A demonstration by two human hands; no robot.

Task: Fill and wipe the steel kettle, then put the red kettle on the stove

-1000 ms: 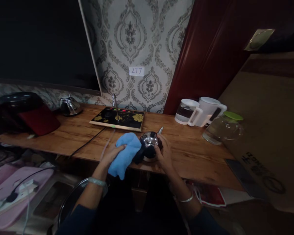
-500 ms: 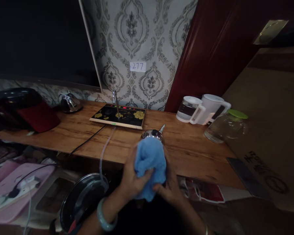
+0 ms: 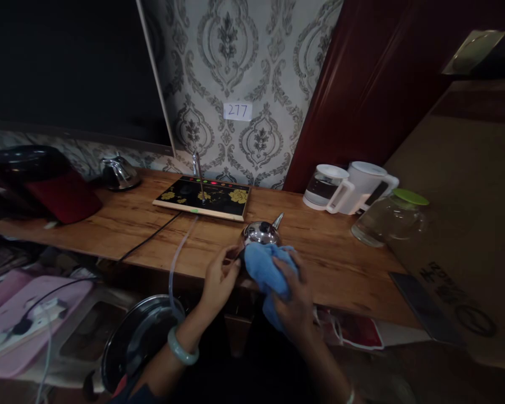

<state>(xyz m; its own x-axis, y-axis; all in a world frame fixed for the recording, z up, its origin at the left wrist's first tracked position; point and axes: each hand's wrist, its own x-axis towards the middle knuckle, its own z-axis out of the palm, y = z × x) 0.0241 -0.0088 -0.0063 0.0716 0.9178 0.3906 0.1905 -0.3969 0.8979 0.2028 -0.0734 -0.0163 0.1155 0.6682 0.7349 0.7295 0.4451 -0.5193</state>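
Note:
A shiny metal kettle point(image 3: 260, 232) with a black lid knob sits near the front edge of the wooden shelf, its spout pointing away to the right. My left hand point(image 3: 221, 280) is closed around the kettle's dark handle on the near left side. A blue cloth point(image 3: 267, 269) is gripped in my right hand point(image 3: 297, 294), bunched up and pressed against the near side of the kettle. The cloth's lower end hangs below the shelf edge. It hides the lower front of the kettle.
Behind the kettle lies a black flowered panel point(image 3: 214, 198) with a thin tap. White-handled jugs point(image 3: 326, 188) and a green-lidded glass pitcher point(image 3: 372, 227) stand right, beside a large cardboard box point(image 3: 458, 224). Another metal kettle point(image 3: 120, 174) is at left. Below sits a dark basin point(image 3: 141, 336) with a hose.
My left hand has left the cloth and moved onto the kettle's handle. My right hand has carried the cloth, earlier held in both hands, forward onto the kettle.

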